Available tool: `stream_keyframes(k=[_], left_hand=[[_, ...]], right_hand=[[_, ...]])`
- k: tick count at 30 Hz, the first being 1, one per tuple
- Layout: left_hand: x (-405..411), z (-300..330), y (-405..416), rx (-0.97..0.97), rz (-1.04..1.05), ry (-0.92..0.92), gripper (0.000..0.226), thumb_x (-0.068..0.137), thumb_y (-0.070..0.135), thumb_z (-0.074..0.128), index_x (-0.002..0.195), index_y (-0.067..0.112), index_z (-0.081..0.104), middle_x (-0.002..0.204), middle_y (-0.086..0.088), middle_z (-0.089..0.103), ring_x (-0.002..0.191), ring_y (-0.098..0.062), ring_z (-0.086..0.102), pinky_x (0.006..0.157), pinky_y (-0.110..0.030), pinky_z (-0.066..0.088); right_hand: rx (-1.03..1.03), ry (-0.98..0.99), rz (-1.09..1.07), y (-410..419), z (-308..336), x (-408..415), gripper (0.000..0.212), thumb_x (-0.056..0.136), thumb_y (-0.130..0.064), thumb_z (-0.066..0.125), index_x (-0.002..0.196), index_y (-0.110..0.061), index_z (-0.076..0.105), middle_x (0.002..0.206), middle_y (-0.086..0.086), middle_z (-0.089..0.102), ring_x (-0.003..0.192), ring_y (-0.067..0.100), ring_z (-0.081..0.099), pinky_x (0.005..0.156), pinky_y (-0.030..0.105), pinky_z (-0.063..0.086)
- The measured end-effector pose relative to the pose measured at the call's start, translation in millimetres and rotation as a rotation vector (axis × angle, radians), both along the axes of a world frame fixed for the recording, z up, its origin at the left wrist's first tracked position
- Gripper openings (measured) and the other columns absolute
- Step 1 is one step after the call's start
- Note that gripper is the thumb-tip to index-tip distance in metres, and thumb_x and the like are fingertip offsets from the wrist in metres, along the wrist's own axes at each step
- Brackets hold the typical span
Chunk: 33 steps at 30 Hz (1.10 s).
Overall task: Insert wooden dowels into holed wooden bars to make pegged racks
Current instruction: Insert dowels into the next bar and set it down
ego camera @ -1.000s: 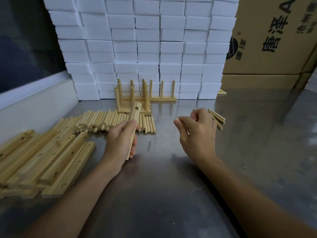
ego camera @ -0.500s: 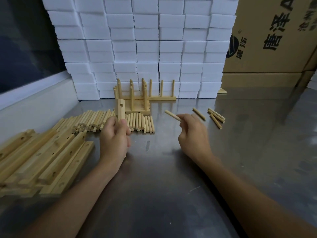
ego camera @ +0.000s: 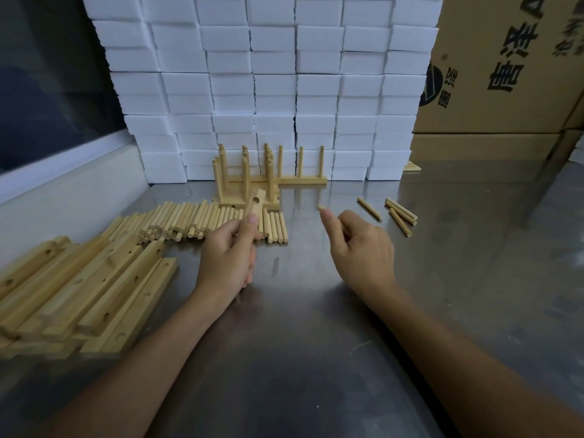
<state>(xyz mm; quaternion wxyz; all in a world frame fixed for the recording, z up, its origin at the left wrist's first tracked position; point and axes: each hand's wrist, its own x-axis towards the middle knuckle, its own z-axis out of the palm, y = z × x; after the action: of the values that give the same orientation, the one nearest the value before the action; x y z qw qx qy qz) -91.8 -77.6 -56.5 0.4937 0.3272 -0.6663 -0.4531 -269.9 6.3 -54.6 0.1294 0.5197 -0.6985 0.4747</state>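
My left hand [ego camera: 226, 259] grips a short holed wooden bar [ego camera: 255, 206], held upright and leaning away, a hole showing near its top. My right hand [ego camera: 363, 248] pinches a wooden dowel [ego camera: 321, 207]; only its tip shows past my thumb, pointing toward the bar, with a gap between them. A row of loose dowels [ego camera: 192, 221] lies behind my left hand. Holed bars [ego camera: 94, 289] are piled at the left. Finished pegged racks [ego camera: 252, 181] stand at the back.
A few spare dowels [ego camera: 399, 213] lie to the right on the steel table [ego camera: 316, 358]. White foam blocks [ego camera: 268, 83] are stacked along the back, with cardboard boxes [ego camera: 505, 74] at the right. A white ledge [ego camera: 63, 191] borders the left side.
My right hand picked one dowel from the right-hand group and carried it left toward the bar. My left hand raised and turned the bar more upright.
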Motion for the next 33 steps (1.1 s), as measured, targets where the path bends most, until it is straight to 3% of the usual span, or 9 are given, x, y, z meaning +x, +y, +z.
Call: stream_keyframes(k=[3,6,9,14,20,23,28,30,33], left_hand=[[0,0,-1,-0.003,-0.021,-0.037,0.032,0.105,0.031,0.044,0.090,0.008,0.060,0.059,0.003,0.054,0.038,-0.018,0.046,0.036,-0.027,0.038],[-3,3,4,0.025,-0.105,-0.029,0.016,0.104,0.025,0.046,0.099,0.019,0.061,0.071,0.002,0.061,0.043,-0.024,0.055,0.040,-0.032,0.048],[-6,5,8,0.086,-0.212,0.010,0.018,0.103,0.020,0.050,0.116,0.025,0.062,0.076,0.000,0.063,0.044,-0.026,0.057,0.042,-0.031,0.049],[-8,5,10,0.072,-0.309,0.025,0.021,0.102,0.019,0.052,0.102,0.031,0.070,0.069,-0.001,0.054,0.041,-0.020,0.047,0.039,-0.027,0.040],[-14,1,11,0.009,-0.253,-0.002,0.027,0.102,0.018,0.053,0.123,0.030,0.065,0.065,0.001,0.048,0.040,-0.015,0.039,0.038,-0.023,0.035],[-16,-1,12,-0.042,-0.214,-0.047,0.037,0.101,0.019,0.054,0.137,0.026,0.057,0.068,-0.010,0.047,0.042,-0.013,0.037,0.040,-0.025,0.034],[-12,-1,10,-0.280,-0.117,-0.171,0.034,0.099,0.019,0.058,0.125,0.041,0.062,0.076,-0.022,0.061,0.058,-0.025,0.048,0.052,-0.034,0.039],[-11,-3,10,-0.320,-0.092,-0.182,0.034,0.098,0.018,0.058,0.126,0.038,0.062,0.076,-0.019,0.063,0.057,-0.024,0.049,0.052,-0.032,0.040],[-12,-5,10,-0.374,-0.048,-0.210,0.036,0.097,0.018,0.059,0.133,0.021,0.063,0.060,0.002,0.056,0.050,-0.005,0.044,0.047,-0.016,0.035]], right_hand=[[0.008,-0.001,0.049,-1,1,2,0.032,0.104,-0.037,0.035,0.097,-0.013,0.056,0.058,0.000,0.050,0.048,0.020,0.047,0.047,0.044,0.042],[0.040,-0.007,0.136,-5,2,9,0.022,0.105,-0.031,0.036,0.110,-0.015,0.051,0.063,-0.009,0.045,0.052,0.011,0.044,0.051,0.032,0.034],[0.020,0.040,0.213,-4,2,16,0.021,0.104,-0.031,0.044,0.116,-0.017,0.056,0.059,-0.014,0.042,0.051,0.007,0.042,0.054,0.024,0.028],[-0.017,0.081,0.206,-5,2,16,0.024,0.101,-0.033,0.052,0.115,-0.019,0.065,0.053,-0.017,0.038,0.047,0.003,0.037,0.054,0.025,0.031],[-0.049,0.127,0.196,-3,3,17,0.024,0.100,-0.030,0.056,0.115,-0.018,0.070,0.060,-0.011,0.051,0.051,0.011,0.048,0.050,0.033,0.043],[-0.030,0.168,0.191,-1,3,18,0.023,0.101,-0.029,0.054,0.112,-0.017,0.071,0.059,-0.003,0.057,0.051,0.018,0.052,0.050,0.038,0.047],[-0.039,0.341,0.070,3,8,17,0.016,0.097,-0.024,0.062,0.100,-0.014,0.074,0.057,0.002,0.055,0.045,0.023,0.048,0.040,0.030,0.037],[-0.025,0.410,0.031,5,9,17,0.015,0.096,-0.024,0.062,0.099,-0.015,0.074,0.056,0.002,0.053,0.043,0.022,0.045,0.040,0.027,0.032],[0.008,0.473,-0.009,6,11,18,0.020,0.099,-0.027,0.055,0.097,-0.014,0.071,0.056,0.001,0.051,0.042,0.022,0.044,0.041,0.027,0.034]])
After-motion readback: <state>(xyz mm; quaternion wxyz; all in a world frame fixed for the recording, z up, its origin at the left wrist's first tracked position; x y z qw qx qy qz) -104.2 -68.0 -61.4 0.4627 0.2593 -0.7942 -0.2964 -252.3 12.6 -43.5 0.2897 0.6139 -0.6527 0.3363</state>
